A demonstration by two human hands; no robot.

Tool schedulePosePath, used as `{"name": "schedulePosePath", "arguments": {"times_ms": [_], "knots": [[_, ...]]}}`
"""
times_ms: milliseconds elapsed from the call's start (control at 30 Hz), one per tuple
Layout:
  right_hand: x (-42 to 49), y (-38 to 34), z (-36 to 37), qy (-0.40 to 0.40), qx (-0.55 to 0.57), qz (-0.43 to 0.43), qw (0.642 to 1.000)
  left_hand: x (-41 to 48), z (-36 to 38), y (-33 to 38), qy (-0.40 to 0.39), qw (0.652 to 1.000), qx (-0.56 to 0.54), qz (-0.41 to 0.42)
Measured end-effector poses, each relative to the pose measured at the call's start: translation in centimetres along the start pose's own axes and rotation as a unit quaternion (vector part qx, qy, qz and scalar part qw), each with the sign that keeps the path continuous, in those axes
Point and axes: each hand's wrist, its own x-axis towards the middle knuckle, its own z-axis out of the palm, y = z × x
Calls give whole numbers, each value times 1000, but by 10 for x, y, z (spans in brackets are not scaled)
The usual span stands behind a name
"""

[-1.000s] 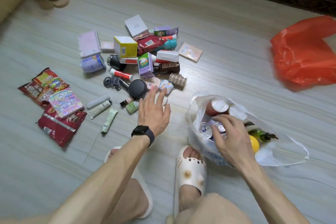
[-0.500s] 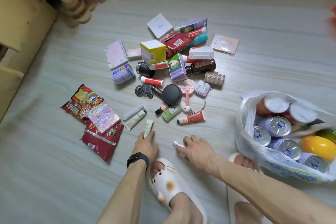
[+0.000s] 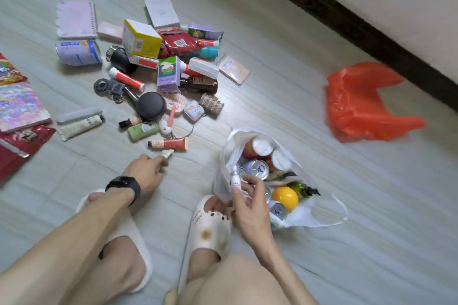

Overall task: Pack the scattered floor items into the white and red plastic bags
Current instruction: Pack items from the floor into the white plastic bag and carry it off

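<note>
White plastic bag (image 3: 307, 215) stands with its mouth open just beside the right foot, I think so that things can be dropped in from above; cans (image 3: 259, 169) already lie inside. The right hand (image 3: 250, 208) pinches a small white bottle (image 3: 235, 180) between thumb and fingers at the near rim. The bottle is almost upright, with its long axis vertical and its cap pointing up. The left hand (image 3: 146, 171) is curled round a pale green tube (image 3: 167, 154) low over the floor, and the tube's flat end points toward the scattered pile. The red bag (image 3: 359, 106) lies well apart.
</note>
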Motion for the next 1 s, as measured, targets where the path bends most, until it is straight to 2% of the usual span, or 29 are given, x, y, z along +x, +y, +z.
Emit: {"name": "schedulePosePath", "arguments": {"times_ms": [67, 133, 333, 433, 500, 600, 733, 767, 833, 900, 1000], "knots": [[4, -1, -30, 46, 30, 56, 997, 1, -3, 22, 8, 999, 6, 38], [11, -3, -47, 55, 31, 86, 994, -6, -14, 40, 32, 997, -13, 71], [39, -13, -49, 82, -19, 70, 994, -36, -75, 90, 144, 978, -124, 85], [35, -10, -42, 94, 26, 65, 993, -56, -103, 119, 174, 961, -179, 123], [22, -8, -38, 71, 105, 69, 990, -70, -112, 141, 142, 957, -193, 164], [8, -8, -36, 7, 179, 57, 982, -89, -99, 171, 42, 954, -202, 219], [1, 10, -39, 47, 182, 80, 979, -95, -45, 193, -53, 950, -101, 289], [0, 17, -43, 60, 176, 90, 978, -91, -33, 195, -62, 951, -70, 295], [-1, 29, -54, 102, 157, 113, 976, -80, -19, 197, -31, 947, 14, 318], [1, 45, -67, 155, 142, 147, 967, -67, -12, 194, 20, 924, 145, 354], [18, 70, -88, 221, 85, 157, 959, -44, -5, 186, 11, 870, 331, 365]]}}
